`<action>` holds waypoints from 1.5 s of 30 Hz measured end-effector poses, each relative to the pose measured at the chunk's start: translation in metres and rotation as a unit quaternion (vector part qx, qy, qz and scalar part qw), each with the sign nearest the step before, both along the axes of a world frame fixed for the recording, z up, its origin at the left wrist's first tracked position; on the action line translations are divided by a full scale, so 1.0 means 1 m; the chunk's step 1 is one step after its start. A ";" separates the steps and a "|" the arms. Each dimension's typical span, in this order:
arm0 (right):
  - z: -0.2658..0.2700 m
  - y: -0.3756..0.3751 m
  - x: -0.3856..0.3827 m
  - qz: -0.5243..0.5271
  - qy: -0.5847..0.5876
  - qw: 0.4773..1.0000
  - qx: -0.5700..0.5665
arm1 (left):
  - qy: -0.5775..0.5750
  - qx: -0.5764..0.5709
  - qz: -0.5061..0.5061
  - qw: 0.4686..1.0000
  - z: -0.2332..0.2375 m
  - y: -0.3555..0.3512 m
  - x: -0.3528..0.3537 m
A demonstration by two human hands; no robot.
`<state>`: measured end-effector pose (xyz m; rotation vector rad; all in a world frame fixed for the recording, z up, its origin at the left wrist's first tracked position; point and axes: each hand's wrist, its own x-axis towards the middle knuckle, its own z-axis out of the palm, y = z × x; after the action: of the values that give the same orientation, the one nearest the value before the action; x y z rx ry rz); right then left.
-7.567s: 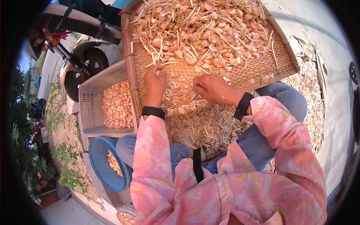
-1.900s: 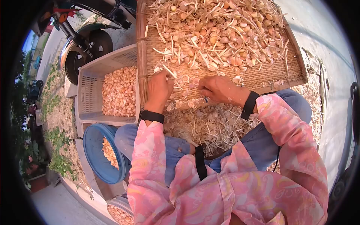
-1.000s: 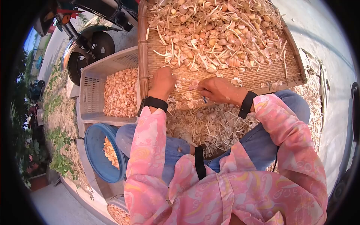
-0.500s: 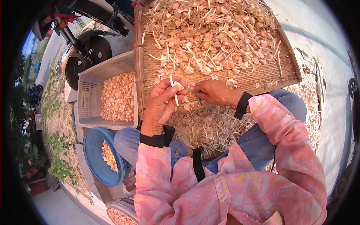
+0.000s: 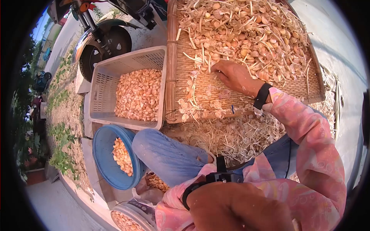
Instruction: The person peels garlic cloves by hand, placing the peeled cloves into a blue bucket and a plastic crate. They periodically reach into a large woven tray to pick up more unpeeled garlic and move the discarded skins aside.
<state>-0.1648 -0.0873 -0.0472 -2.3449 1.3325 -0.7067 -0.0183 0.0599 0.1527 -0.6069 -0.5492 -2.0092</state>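
Note:
My right hand [image 5: 238, 78] is over the woven tray [image 5: 239, 101], at the near edge of a heap of garlic cloves [image 5: 246, 34]. Its fingers are curled down and closed at the cloves; whatever is between them is hidden. My left hand [image 5: 243, 208] is raised close to the camera above my lap, large and blurred, with its fingers out of sight. A small blue object [image 5: 232, 109] lies at the tray's near edge, its kind too small to tell. Loose garlic skins [image 5: 189, 109] lie along the tray's near left side.
Left of the tray stands a plastic crate [image 5: 129, 125] with peeled-looking cloves [image 5: 138, 94]. Below it are a tilted blue bucket [image 5: 101, 154] and a white bucket [image 5: 133, 215], both holding cloves. Skins and stalks [image 5: 239, 134] cover the ground by my legs. A motorbike wheel [image 5: 115, 42] stands behind the crate.
My left hand has moved from the tray back towards the camera; the clove and pale stalk it held are out of sight. My right hand has reached forward to the heap. The view has shifted left.

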 end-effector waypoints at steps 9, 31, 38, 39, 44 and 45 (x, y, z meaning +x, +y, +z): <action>-0.013 -0.051 0.047 0.006 0.151 0.988 -0.012 | 0.097 0.089 0.290 0.948 0.000 0.030 -0.005; -0.012 -0.034 0.049 0.049 0.154 0.986 0.035 | -0.754 0.002 0.426 0.499 -0.130 -0.067 0.156; 0.000 -0.026 0.048 0.046 0.153 0.986 0.042 | -0.764 -0.057 0.488 0.418 -0.176 -0.094 0.091; 0.004 -0.022 0.047 0.039 0.149 0.987 0.042 | -0.730 0.024 0.511 0.454 -0.165 -0.103 0.106; 0.007 -0.024 0.046 0.076 0.117 0.990 -0.005 | -0.814 -0.171 0.549 0.080 -0.150 -0.127 0.199; 0.000 -0.027 0.049 0.098 0.133 0.986 -0.027 | -0.817 -0.177 0.546 0.061 -0.153 -0.128 0.209</action>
<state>-0.1158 -0.1144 -0.0471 -2.6415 1.1729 -0.3856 0.1905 -0.0677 -0.0003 1.8881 -1.8388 0.1167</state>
